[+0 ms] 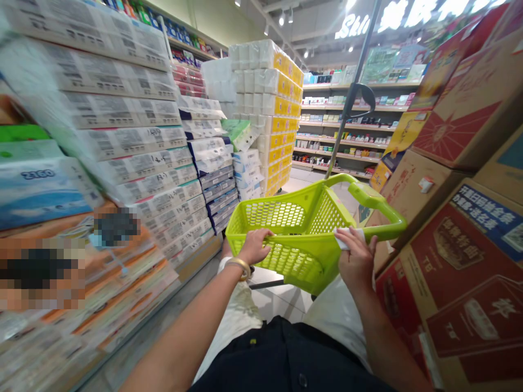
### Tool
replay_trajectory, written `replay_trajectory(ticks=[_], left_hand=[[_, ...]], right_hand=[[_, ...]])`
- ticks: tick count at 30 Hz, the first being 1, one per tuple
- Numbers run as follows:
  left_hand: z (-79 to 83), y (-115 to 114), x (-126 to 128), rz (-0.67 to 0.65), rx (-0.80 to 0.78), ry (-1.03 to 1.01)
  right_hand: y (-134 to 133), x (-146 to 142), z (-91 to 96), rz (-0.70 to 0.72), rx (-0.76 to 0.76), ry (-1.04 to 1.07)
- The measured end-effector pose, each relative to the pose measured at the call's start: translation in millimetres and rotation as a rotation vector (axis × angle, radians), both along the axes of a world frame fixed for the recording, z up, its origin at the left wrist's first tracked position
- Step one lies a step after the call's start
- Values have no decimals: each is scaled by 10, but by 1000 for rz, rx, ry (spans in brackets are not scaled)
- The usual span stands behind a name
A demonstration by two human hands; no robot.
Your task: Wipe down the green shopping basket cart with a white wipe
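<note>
A lime-green shopping cart (286, 256) with perforated plastic sides stands right in front of me, turned sideways, its handle (390, 231) toward the right. My left hand (254, 247), with a gold-coloured bracelet at the wrist, is closed over the near rim of the basket. At the rim's right corner, by the base of the handle, my right hand (356, 258) presses a folded white cloth or tissue (349, 238) onto the plastic. Its fingers are bent over the cloth. The part of the rim beneath my right hand is hidden. No goods show inside the basket.
Tall stacks of wrapped tissue packs (134, 109) rise on the left, with toilet-paper bundles (265, 109) beyond. Printed cartons (457, 245) are piled close on the right. A slanting metal pole (353, 92) stands behind the cart. Stocked shelves (339, 120) line the back.
</note>
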State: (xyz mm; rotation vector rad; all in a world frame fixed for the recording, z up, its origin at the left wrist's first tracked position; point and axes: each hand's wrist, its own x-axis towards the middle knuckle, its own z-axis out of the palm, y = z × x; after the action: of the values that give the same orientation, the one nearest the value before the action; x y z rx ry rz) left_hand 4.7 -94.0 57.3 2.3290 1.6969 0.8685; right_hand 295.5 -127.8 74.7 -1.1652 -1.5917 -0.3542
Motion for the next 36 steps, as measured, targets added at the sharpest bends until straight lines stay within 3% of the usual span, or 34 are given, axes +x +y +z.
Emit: replay_trajectory(ticks=[6, 10, 14, 19, 22, 36], left_hand=[[81, 226, -102, 26, -40, 14], [176, 247, -57, 71, -31, 27], [343, 157, 362, 18, 36, 34], [434, 61, 1134, -263, 16, -25], [386, 36, 1347, -230, -38, -84], [294, -54, 1337, -40, -15, -263]], right_hand=[[23, -106, 10, 72, -29, -5], [30, -113, 8, 95, -57, 0], [48, -133, -30, 92, -75, 15], [73, -128, -44, 89, -74, 20], [66, -136, -40, 100, -74, 16], [-108, -322, -86, 149, -51, -6]])
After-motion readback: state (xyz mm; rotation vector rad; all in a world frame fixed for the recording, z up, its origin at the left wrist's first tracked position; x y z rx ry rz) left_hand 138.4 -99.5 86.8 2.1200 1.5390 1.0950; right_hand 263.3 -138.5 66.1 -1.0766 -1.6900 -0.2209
